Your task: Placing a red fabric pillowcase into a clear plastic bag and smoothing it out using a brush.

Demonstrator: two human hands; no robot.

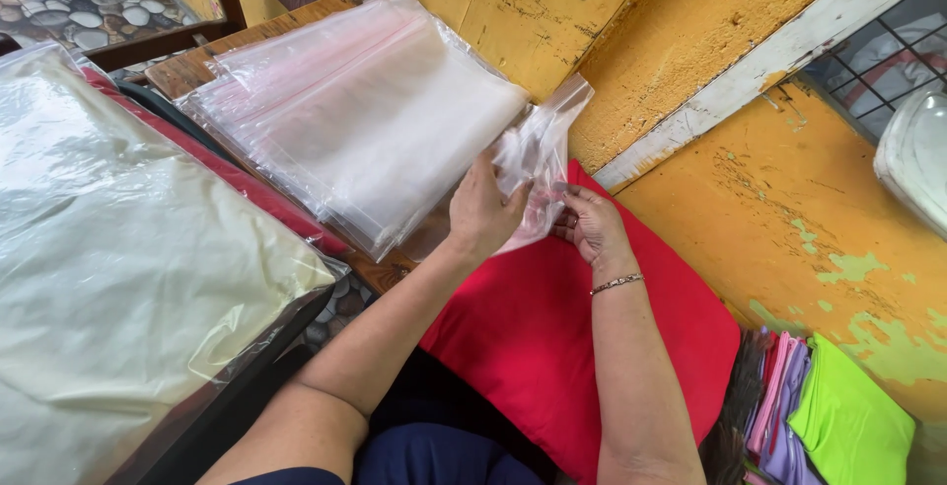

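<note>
Your left hand (483, 211) and right hand (589, 221) both grip one clear plastic bag (538, 154), beside the bag stack (365, 120), above the red cushion (552, 337).

This looks like a small garment-packing corner, perhaps in a home workshop. A stack of clear plastic bags (360, 115) lies on a wooden worktop (187, 69) at upper centre, a bagged cream cloth (118, 248) fills the left, folded coloured fabrics (838, 416) sit lower right, and peeling yellow walls (789, 219) rise behind.
</note>
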